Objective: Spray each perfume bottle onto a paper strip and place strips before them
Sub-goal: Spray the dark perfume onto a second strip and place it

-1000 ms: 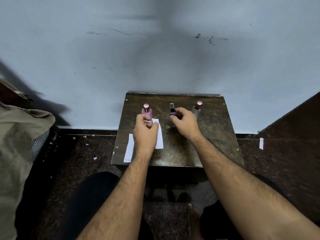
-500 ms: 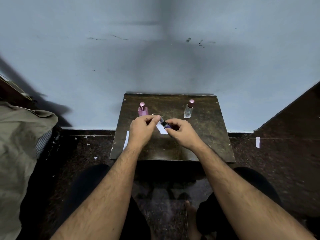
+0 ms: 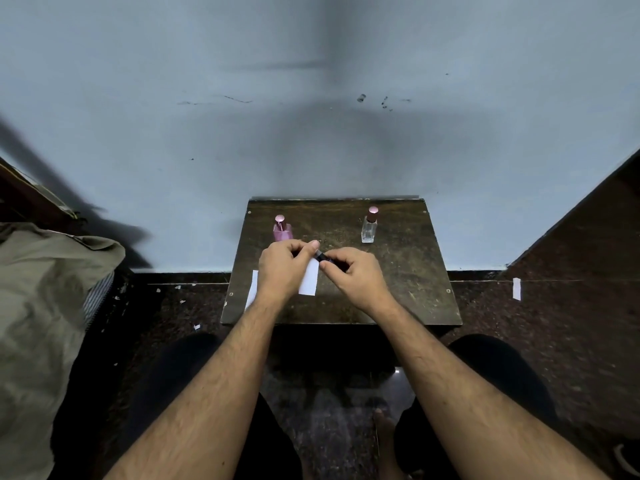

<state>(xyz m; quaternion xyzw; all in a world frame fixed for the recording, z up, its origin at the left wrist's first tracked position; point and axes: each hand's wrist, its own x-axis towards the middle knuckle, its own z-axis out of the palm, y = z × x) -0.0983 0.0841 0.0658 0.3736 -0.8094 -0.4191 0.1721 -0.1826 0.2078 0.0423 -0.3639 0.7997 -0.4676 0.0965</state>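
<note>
Right hand (image 3: 349, 275) grips the small dark bottle (image 3: 323, 257), tilted, nozzle toward the left; left hand (image 3: 284, 268) has fingers curled at the nozzle end, seemingly pinching the top of a paper strip (image 3: 309, 280) that hangs over the table (image 3: 398, 271), though the pinch is hidden. Step: spraying the middle bottle. Next calls for pressing the nozzle at the strip, then setting both down in the gap between pink bottle (image 3: 283, 229) and clear bottle (image 3: 369, 226). Second strip (image 3: 252, 294) lies partly under the left wrist; nothing blocks the gap
</note>
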